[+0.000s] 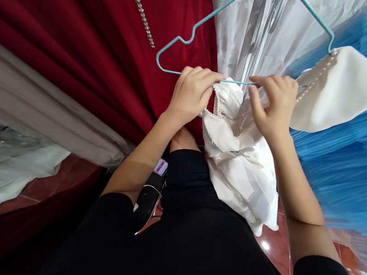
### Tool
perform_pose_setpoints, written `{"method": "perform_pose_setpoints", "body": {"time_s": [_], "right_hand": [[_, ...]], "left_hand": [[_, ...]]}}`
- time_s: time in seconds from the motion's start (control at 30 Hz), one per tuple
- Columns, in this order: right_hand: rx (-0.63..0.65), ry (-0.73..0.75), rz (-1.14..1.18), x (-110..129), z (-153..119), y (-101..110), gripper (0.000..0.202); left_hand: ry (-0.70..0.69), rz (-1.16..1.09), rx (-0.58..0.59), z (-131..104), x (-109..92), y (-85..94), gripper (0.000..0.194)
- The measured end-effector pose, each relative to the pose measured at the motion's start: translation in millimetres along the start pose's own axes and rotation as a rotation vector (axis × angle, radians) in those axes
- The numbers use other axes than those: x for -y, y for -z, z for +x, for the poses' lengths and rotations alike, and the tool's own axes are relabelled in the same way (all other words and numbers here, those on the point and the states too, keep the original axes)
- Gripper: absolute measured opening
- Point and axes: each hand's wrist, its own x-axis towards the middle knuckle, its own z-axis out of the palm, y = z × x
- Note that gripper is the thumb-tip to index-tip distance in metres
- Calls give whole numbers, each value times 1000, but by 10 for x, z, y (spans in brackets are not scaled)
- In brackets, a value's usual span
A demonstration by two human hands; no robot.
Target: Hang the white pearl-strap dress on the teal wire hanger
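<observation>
A light teal wire hanger (212, 13) is held up in front of me, its hook end beyond the top of the view. My left hand (192, 91) is closed around the left part of its bottom bar, beside the pearl-edged strap of a white dress (243, 172). Farther right, my right hand (276, 100) grips the same bar, with thumb and forefinger close around it. A wide white piece with pearl trim (345, 93) sits over the hanger's right end. The dress body hangs below my hands, folded and tilted. Whether my left fingers also pinch the strap, I cannot tell.
A red curtain (116, 34) and a beige curtain (55, 107) hang at left. Blue fabric (344, 176) fills the right side. A metal frame (259, 35) stands behind the hanger. A beaded strand (139, 7) hangs at upper left. Red tiles (280, 240) cover the floor.
</observation>
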Motion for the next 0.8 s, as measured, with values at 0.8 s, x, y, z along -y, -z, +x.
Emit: {"method": "perform_pose_setpoints", "body": {"time_s": [0.8], "right_hand": [[-671,86,166,-799,-331,449,21]], "left_hand": [[-32,12,313,105,-56,244,57]]}}
